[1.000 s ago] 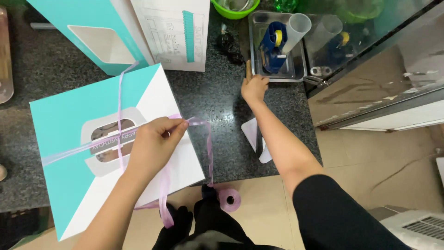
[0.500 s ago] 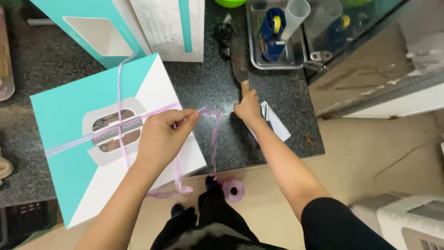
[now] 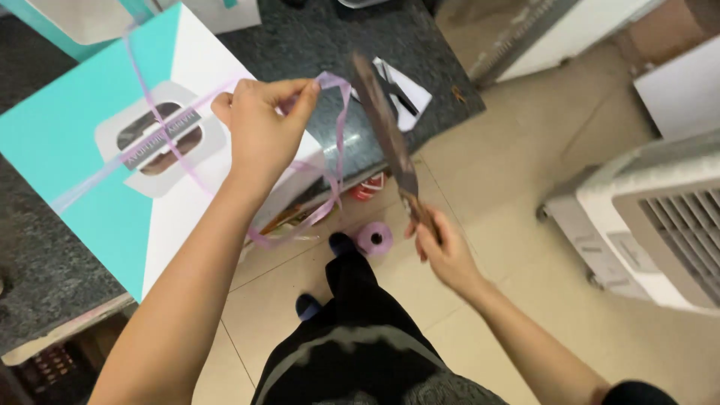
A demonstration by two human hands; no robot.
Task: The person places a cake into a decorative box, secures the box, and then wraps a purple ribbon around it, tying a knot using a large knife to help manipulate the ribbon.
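Left hand [image 3: 262, 127] pinched the thin lilac ribbon [image 3: 339, 142] taut; right hand [image 3: 442, 251] gripped a long brown-bladed knife [image 3: 382, 127]. A slipping blade might nick the fingers [image 3: 304, 101].

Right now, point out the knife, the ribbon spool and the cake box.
knife [image 3: 384, 127], head view, middle of the blade.
ribbon spool [image 3: 374, 238], head view, its round top, on the floor.
cake box [image 3: 67, 142], head view, teal part of the lid.
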